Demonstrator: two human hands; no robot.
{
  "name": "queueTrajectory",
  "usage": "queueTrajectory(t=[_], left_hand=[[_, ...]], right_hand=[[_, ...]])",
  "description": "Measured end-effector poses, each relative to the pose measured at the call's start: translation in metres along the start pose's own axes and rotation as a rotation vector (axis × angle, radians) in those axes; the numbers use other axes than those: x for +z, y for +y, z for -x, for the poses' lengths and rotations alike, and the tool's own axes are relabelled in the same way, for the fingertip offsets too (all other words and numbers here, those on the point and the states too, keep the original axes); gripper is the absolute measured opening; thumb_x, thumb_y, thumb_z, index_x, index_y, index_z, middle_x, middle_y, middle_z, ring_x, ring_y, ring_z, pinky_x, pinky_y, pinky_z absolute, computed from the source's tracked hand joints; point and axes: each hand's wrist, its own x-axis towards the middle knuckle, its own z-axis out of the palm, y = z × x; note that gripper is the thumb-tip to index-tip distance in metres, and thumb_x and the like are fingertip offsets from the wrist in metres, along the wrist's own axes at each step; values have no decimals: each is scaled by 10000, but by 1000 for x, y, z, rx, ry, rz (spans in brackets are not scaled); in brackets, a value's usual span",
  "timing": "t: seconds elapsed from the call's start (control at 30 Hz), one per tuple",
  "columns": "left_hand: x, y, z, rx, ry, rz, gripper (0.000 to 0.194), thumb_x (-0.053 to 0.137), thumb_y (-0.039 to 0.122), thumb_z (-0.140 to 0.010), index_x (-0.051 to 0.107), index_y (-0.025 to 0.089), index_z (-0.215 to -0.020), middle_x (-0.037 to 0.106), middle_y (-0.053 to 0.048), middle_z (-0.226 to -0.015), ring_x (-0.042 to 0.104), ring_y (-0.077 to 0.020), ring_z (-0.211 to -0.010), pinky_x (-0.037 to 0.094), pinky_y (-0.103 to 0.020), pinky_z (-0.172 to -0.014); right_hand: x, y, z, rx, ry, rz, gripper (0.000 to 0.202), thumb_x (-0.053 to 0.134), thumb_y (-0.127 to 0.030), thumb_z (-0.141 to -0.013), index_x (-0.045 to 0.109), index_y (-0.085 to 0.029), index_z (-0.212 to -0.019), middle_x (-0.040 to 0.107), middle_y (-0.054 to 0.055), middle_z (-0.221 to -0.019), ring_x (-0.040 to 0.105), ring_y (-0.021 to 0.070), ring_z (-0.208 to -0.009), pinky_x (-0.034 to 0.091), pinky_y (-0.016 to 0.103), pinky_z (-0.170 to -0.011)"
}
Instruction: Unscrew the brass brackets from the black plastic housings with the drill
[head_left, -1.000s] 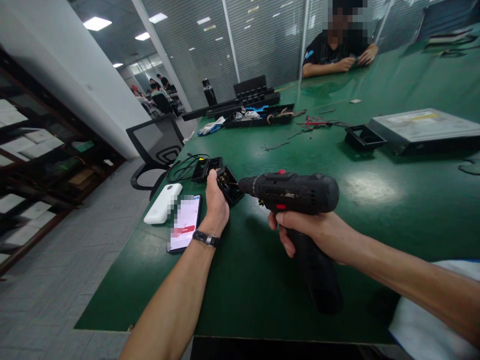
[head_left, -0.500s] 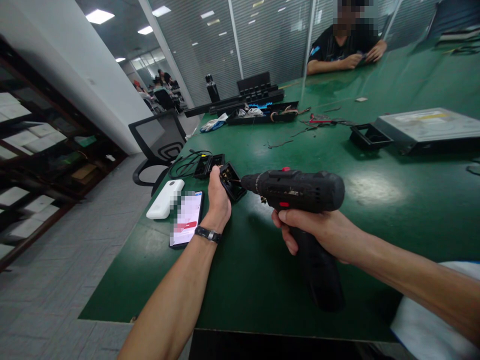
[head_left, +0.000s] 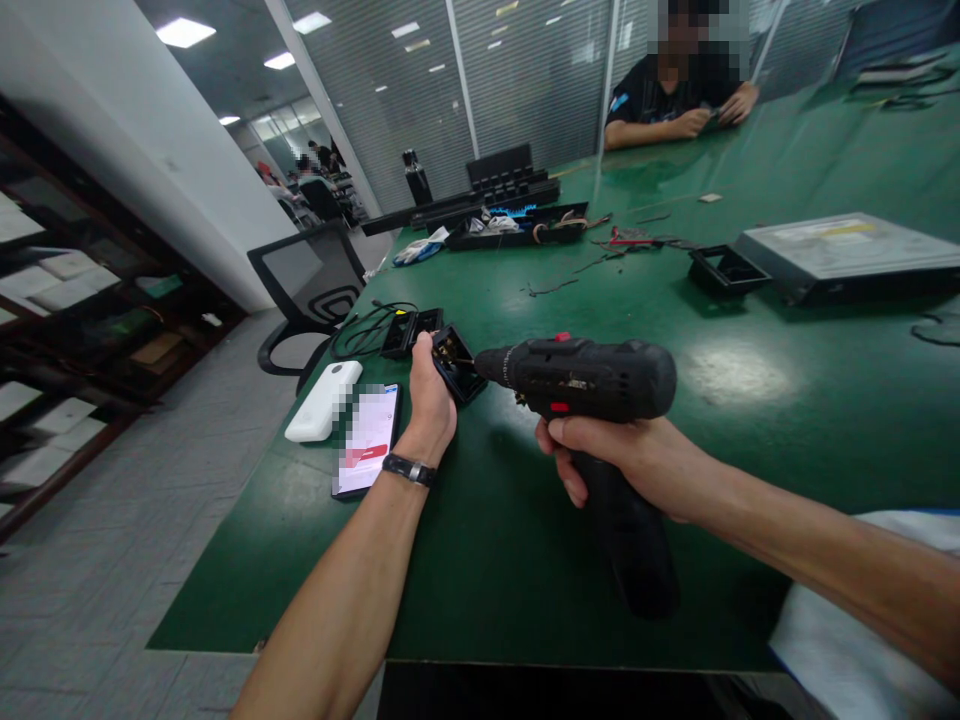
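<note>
I guessed I was working a screw or hole, since the drill (head_left: pixel 592 378) seemed to poke its tip into the small black box (head_left: pixel 471 384); that called for keeping both still. My left hand (head_left: pixel 433 395) gripped the box, at its two o'clock. My right hand (head_left: pixel 634 455) wrapped round the drill's handle, with the box at ten o'clock.

We see a glass partition (head_left: pixel 536 95) at twelve o'clock, ceiling lights (head_left: pixel 311 22) at eleven, mesh office chair (head_left: pixel 315 268) at ten, open bookcase (head_left: pixel 146 395) at nine, grey carpet (head_left: pixel 112 570) at eight.
</note>
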Motion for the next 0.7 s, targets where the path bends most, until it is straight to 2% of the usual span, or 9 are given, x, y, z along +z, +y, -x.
queueTrajectory(t=[0.27, 0.7], left_hand=[[1, 0, 0, 8, -4, 13, 378, 733, 589, -974, 749, 218, -1047, 787, -40, -1013, 726, -202, -953, 574, -321, -921], [1, 0, 0, -8, 2, 13, 374, 724, 586, -979, 752, 221, -1055, 785, -34, -1019, 728, -195, -948, 568, -307, -893]], right_hand=[[1, 0, 1, 5, 7, 29, 175, 695, -392, -840, 692, -217, -822, 679, 19, -540, 598, 180, -495, 459, 312, -558], [-2, 4, 1, -13, 4, 8, 156, 696, -374, -869, 693, -222, -836, 674, 8, -554, 619, 185, -499, 473, 311, -558]])
